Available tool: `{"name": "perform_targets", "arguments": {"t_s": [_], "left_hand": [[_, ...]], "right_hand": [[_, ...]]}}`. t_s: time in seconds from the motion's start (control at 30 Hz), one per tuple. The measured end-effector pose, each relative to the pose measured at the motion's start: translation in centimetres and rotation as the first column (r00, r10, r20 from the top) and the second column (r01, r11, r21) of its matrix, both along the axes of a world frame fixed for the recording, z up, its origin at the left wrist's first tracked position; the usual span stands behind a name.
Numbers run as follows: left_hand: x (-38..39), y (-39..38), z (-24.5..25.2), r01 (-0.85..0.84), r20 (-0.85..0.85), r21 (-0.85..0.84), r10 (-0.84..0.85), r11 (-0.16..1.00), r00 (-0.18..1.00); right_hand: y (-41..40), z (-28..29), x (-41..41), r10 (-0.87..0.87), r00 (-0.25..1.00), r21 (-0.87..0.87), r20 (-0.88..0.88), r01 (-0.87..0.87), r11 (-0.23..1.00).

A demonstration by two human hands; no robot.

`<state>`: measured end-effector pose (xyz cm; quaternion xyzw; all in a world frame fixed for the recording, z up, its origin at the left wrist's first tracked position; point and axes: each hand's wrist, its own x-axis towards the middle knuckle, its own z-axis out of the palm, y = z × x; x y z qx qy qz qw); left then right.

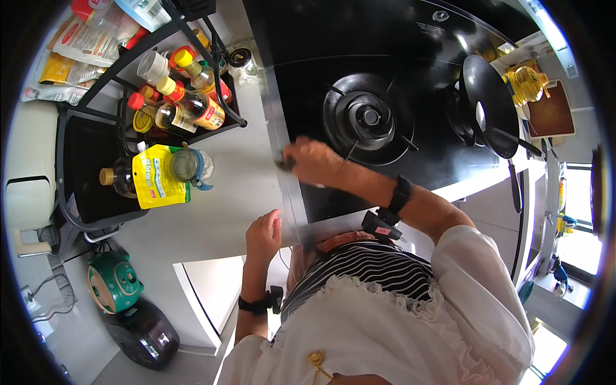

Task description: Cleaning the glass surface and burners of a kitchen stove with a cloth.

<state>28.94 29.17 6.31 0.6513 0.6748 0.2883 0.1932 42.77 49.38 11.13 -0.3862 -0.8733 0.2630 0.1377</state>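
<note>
My right hand (308,159) reaches across the left edge of the black glass gas hob (332,202), its fingers curled around a small dark thing, perhaps a scrubber or cloth, blurred and mostly hidden, over the metal edge strip (291,192). To the right of that hand is a round gas burner (369,115) with nothing on its supports. My left hand (264,233) rests near the front edge of the light worktop (226,216), fingers together and slightly bent, with no held thing visible. A lidded glass jar (187,166) stands on the worktop left of my hands.
A yellow pouch (161,178) lies by the jar. Behind it a black rack (192,139) holds several sauce bottles (202,110). A black wok (491,106) with a utensil in it sits at the right of the hob, near an oil bottle (527,84). A green appliance (115,283) stands at the lower left.
</note>
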Motion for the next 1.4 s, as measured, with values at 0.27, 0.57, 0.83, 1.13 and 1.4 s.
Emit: {"name": "perform_targets", "arguments": {"t_s": [0.27, 0.57, 0.83, 1.13, 1.4], "left_hand": [[1.4, 1.5, 0.4, 0.105, 0.001, 0.026, -0.106, 0.994, 0.994], [2.3, 2.1, 0.2, 0.165, 0.012, 0.000, -0.165, 0.986, 0.986], [2.8, 2.2, 0.7, 0.244, -0.007, -0.034, -0.244, 0.969, 0.970], [0.1, -1.7, 0.5, 0.085, -0.056, -0.081, -0.090, 0.993, 0.994], [-0.8, -3.7, 1.1, -0.024, -0.032, -0.147, 0.019, 0.989, 0.999]], "right_hand": [[0.2, -1.9, 3.7, 0.173, 0.983, 0.186, 0.066, -0.183, 0.965], [-6.7, -1.6, 7.4, 0.339, 0.939, 0.037, -0.065, -0.337, 0.941], [-7.5, -6.9, 13.9, 0.149, 0.987, 0.125, 0.056, -0.155, 0.980], [-7.5, -8.4, 24.9, -0.510, 0.855, 0.253, 0.094, 0.475, 0.843], [-8.6, -4.5, 13.0, 0.300, 0.947, -0.045, -0.118, -0.307, 0.951]]}}
